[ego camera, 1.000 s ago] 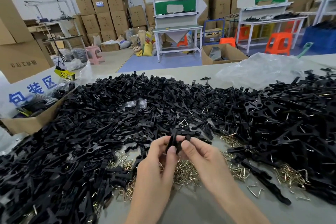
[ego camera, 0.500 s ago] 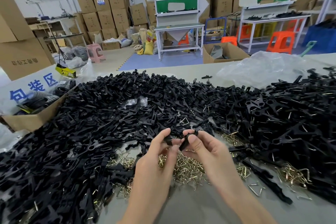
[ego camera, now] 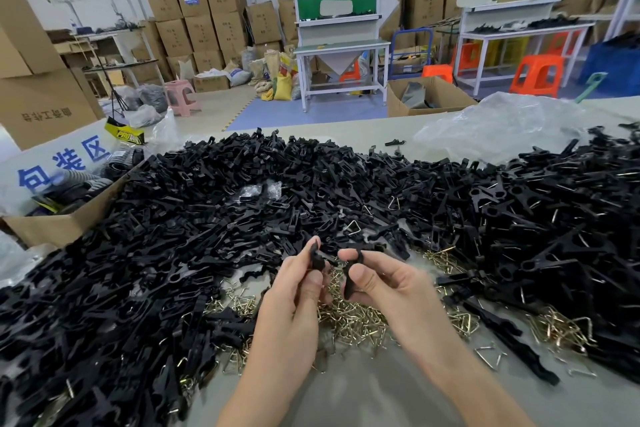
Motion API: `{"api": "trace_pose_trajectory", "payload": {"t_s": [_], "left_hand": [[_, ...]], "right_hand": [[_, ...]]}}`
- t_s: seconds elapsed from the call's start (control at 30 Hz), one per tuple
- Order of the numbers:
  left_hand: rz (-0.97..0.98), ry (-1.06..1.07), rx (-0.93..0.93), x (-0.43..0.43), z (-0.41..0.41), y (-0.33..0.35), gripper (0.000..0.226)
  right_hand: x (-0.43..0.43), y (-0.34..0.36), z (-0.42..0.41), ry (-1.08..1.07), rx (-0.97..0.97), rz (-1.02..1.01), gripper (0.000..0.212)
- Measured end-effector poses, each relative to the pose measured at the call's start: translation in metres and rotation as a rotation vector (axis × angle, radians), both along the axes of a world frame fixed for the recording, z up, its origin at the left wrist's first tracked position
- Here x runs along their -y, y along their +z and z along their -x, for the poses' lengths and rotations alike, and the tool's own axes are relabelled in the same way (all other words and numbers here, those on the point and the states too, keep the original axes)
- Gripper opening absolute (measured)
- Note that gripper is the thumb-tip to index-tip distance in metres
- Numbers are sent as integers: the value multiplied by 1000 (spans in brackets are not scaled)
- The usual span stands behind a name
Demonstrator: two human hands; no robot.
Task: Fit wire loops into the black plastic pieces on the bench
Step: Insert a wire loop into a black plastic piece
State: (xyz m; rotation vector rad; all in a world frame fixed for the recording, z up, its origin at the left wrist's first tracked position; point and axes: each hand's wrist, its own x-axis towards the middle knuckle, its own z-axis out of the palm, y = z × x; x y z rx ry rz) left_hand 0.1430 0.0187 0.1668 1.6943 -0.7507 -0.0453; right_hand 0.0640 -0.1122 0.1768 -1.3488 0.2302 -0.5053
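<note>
Both hands have drawn apart since a second ago, when their fingertips met over one black cluster; now a narrow gap shows between them, and each carries its own part.

Seen from the head camera, the left hand (ego camera: 291, 298) rises over the near edge of the bench (ego camera: 346, 399); its thumb and forefinger pinch the first black piece (ego camera: 316, 259), which stands nearly upright above the fingertips; the other fingers curl loosely beneath. The right hand (ego camera: 394, 288) sits just beside it; its thumb presses on the second black piece (ego camera: 349, 282) and the forefinger curves over the top, so the piece hangs downward between them. Whether a wire loop sits in either piece I cannot tell.

Directly below both hands lies a heap of brass-coloured wire loops (ego camera: 356, 317) on the grey bench top; a smaller clump (ego camera: 557, 326) lies to the right. Loose black plastic pieces (ego camera: 173, 253) form a broad pile across the left and middle; a second pile (ego camera: 536, 218) fills the right. An open cardboard box (ego camera: 65, 224) touches the left pile at the bench's left edge; a crumpled clear bag (ego camera: 502, 125) lies at the far right. Beyond the bench stand stacked cartons (ego camera: 201, 10), a white-framed workstation (ego camera: 341, 45), an orange stool (ego camera: 536, 74) and a pink stool (ego camera: 181, 95).
</note>
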Motion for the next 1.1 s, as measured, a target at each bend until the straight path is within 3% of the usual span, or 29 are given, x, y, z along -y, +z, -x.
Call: {"api": "trace_pose_trajectory", "payload": {"t_s": [0.1,0.23,0.33,0.6,0.8,0.9,1.0,1.1], "left_hand": [[-10,-17,-37,-1,-1,0,47],[62,-23,-110,0,-1,-1,33],[57,-23,-91,0,1,-1,22],[-1,-62,-43,-2,2,3,31],[18,-52,-19,-4,3,6,21],[9,-55,-47,-4,2,7,22],[-103,50,59,-5,-1,1,27],[-488,109,365,-8,-6,-9,50]], "right_hand": [[0,-1,0,11,-3,13,26],[1,-1,0,0,-1,18,24],[2,-1,-1,-7,8,13,23],[3,-4,-2,10,12,56,20],[8,-7,-2,81,24,10,36],[10,-8,-1,123,44,12,30],[11,-9,-2,43,68,-21,22],[19,-12,-3,-108,97,-105,23]]}}
